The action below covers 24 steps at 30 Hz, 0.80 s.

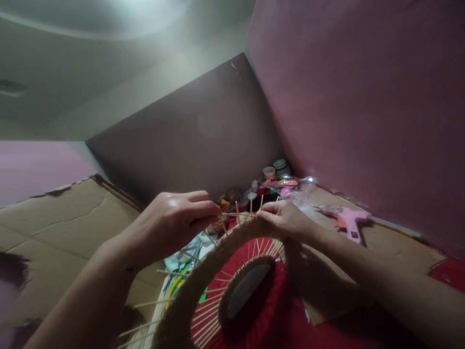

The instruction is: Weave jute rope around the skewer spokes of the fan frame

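Observation:
A round craft frame lies in front of me, with a rope-wrapped outer ring, thin wooden sticks radiating like spokes and a small mirror at its centre. My left hand is closed in a pinch on a strand of rope at the ring's far edge. My right hand grips the rope-wrapped rim beside upright stick ends, fingers closed. Both hands meet at the top of the ring.
A pink glue gun lies on cardboard at the right. Small jars and colourful craft bits crowd the far corner. A torn cardboard sheet covers the left. Red cloth lies under the frame; pink walls stand close.

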Each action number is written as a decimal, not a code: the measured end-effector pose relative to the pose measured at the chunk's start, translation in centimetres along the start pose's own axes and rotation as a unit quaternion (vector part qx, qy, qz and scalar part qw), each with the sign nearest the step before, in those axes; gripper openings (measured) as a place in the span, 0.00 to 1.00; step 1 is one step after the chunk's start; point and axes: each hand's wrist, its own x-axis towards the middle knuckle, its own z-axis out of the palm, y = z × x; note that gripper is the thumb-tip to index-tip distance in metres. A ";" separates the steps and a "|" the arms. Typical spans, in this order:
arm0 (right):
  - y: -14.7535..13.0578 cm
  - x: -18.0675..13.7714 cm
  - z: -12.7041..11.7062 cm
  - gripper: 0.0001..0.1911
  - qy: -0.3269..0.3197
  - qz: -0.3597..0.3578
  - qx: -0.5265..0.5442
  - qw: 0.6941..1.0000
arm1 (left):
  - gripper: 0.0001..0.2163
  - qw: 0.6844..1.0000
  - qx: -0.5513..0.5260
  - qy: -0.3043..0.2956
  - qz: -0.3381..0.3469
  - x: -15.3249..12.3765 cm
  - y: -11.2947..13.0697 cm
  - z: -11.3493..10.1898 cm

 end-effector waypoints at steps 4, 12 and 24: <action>-0.1 0.0 -0.1 0.15 -0.003 0.000 -0.008 1.000 | 0.10 0.998 -0.016 0.019 -0.064 -1.2 -0.8 0.7; -0.4 0.2 0.1 0.15 0.008 -0.002 -0.026 1.000 | 0.12 0.987 -0.075 -0.019 -0.141 -0.8 -1.0 0.7; -0.4 0.1 -0.1 0.15 0.000 0.002 -0.029 1.000 | 0.14 0.860 -0.442 -0.151 -0.206 -3.1 -3.4 2.3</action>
